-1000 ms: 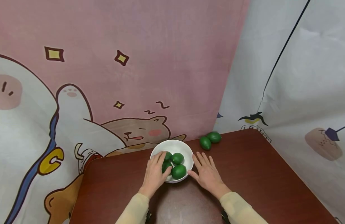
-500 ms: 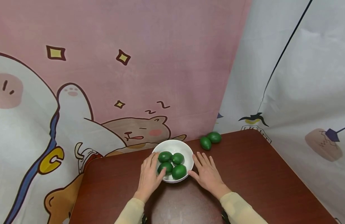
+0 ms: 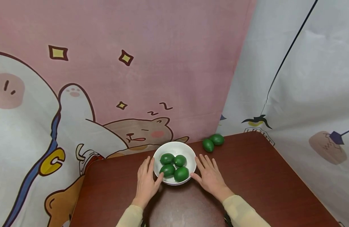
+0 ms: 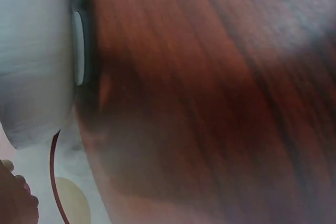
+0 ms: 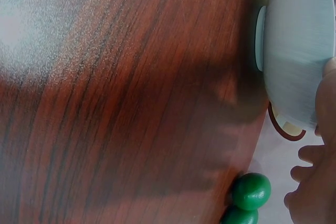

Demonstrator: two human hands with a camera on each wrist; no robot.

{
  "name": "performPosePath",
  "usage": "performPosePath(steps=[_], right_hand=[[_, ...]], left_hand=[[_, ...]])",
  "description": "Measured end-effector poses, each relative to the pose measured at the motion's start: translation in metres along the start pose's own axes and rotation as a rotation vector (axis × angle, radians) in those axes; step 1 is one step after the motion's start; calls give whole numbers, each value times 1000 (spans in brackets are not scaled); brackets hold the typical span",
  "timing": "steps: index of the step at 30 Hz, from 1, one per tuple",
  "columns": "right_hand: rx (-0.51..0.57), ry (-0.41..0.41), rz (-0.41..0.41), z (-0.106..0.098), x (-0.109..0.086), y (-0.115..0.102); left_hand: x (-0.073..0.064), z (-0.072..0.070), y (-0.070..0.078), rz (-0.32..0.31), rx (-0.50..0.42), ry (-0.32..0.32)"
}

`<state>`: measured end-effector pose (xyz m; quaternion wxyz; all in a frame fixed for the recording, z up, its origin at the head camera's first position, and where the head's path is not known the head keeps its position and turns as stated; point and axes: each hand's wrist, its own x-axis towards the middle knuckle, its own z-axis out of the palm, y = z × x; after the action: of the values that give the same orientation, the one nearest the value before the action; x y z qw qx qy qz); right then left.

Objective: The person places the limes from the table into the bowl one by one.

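A white bowl (image 3: 174, 147) stands on the table, holding several smooth green limes (image 3: 181, 174). At the bowl's left side is my left hand (image 3: 146, 182), fingers extended and thumb near the rim; it holds nothing. On the opposite side my right hand (image 3: 210, 178) has its fingers spread, fingertips and thumb close by the rim. In the right wrist view that thumb overlaps the edge of the bowl (image 5: 296, 51); whether it presses there I cannot tell. The left wrist view catches the bowl's outer wall (image 4: 37, 56) and a bit of the left hand (image 4: 17, 200).
Two more limes (image 3: 208, 145) lie together behind and right of the bowl, near the table's back edge. The dark red-brown wooden table (image 3: 256, 176) meets a pink cartoon cloth (image 3: 177, 69) at the back and a pale cloth (image 3: 310, 78) at the right.
My left hand has drawn back leftward from over the limes to outside the bowl's rim, uncovering the limes on that side. The right hand and the bowl have hardly moved.
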<state>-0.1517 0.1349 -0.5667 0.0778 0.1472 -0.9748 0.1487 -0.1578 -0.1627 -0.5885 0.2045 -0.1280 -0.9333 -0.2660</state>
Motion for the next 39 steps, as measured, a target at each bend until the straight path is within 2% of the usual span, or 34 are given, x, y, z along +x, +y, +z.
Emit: performPosePath(steps=[7, 14, 20, 26, 30, 35, 39], right_hand=[[-9, 20, -9, 1, 0, 0], [-8, 7, -10, 0, 2, 0], [5, 1, -8, 1, 3, 1], [16, -22, -4, 3, 2, 2], [38, -17, -8, 3, 2, 6], [71, 14, 11, 3, 1, 16], [89, 24, 42, 4, -1, 28]], left_hand=[[-7, 4, -6, -30, 51, 4], [-11, 7, -8, -73, 81, -29], [-13, 7, -8, -59, 103, -3], [-16, 3, -7, -71, 115, -49], [-17, 0, -8, -73, 121, -46], [-17, -2, -8, -66, 136, -34], [-17, -2, -7, -62, 150, -52]])
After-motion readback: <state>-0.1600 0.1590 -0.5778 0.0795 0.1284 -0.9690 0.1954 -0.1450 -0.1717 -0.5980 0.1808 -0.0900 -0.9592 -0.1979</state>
